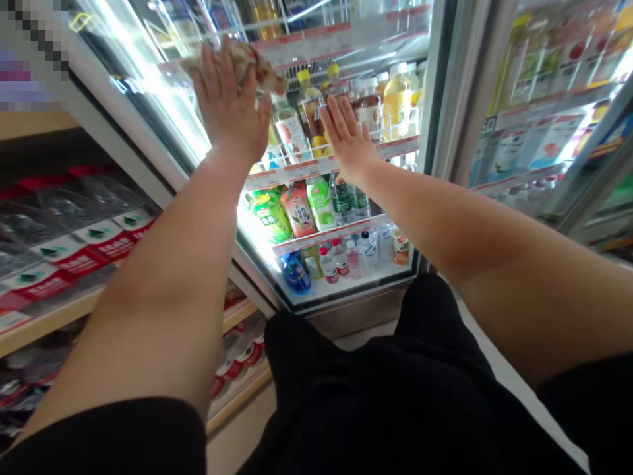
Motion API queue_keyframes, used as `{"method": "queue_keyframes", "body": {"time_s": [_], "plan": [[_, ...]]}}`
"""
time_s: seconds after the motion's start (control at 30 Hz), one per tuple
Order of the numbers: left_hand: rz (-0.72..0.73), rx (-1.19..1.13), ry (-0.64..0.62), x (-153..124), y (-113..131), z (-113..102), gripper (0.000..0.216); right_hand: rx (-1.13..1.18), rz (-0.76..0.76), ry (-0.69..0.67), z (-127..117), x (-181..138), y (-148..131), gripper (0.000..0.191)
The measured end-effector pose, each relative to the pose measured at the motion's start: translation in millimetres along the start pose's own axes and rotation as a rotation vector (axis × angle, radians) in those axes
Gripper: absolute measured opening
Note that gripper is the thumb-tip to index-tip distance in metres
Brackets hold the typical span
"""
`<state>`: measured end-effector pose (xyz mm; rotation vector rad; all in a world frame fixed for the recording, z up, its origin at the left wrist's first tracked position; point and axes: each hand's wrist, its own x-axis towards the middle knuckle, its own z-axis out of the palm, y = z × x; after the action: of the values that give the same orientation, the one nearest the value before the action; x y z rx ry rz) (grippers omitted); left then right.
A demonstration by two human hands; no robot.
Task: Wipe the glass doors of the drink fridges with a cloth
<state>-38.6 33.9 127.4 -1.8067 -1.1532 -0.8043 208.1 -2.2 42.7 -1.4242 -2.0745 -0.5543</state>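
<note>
My left hand (228, 112) presses a crumpled brown-and-white cloth (270, 76) against the glass door (363, 290) of a lit drinks fridge. The fingers are stretched over the cloth, which sticks out past them on the right. Lower and to the right, my right hand (352, 145) rests flat on the same glass with its fingers extended and nothing held. Behind the glass, near my hands, are yellow-capped bottles (310, 109) and a yellow drink bottle (397, 99) with a white cap. A green bottle (320, 201) stands on the shelf below.
Shelves with red-labelled packs of bottles (84, 247) stand at the left, beside the fridge's metal frame (163, 178). Another glass-fronted fridge section (534, 119) with drinks is on the right. My black-clothed legs (366, 389) are close to the fridge base (356, 313).
</note>
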Motion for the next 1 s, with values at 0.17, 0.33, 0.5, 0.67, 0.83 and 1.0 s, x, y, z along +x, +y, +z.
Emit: {"method": "queue_keyframes", "body": {"time_s": [0.17,0.33,0.5,0.67,0.83,1.0], "plan": [[0.068,0.012,-0.004,-43.7,11.7,4.6,0.067,0.044,-0.021,0.041,7.4,3.9,2.5,0.124],[0.133,-0.068,-0.214,-82.8,32.0,4.4,0.070,0.096,-0.057,0.072,18.1,10.1,8.3,0.123],[-0.042,-0.139,-0.085,-55.0,8.0,-4.1,0.082,0.091,-0.017,0.020,9.1,6.3,4.5,0.120],[0.006,-0.189,-0.097,-100.6,34.8,6.3,0.073,0.048,-0.016,0.021,1.5,0.9,0.0,0.117],[0.131,-0.230,-0.212,-127.9,45.6,13.1,0.057,0.057,-0.043,0.051,13.3,7.8,7.7,0.119],[0.008,-0.197,-0.105,-114.0,37.7,8.1,0.060,0.067,-0.042,0.053,20.6,12.9,12.7,0.123]]}}
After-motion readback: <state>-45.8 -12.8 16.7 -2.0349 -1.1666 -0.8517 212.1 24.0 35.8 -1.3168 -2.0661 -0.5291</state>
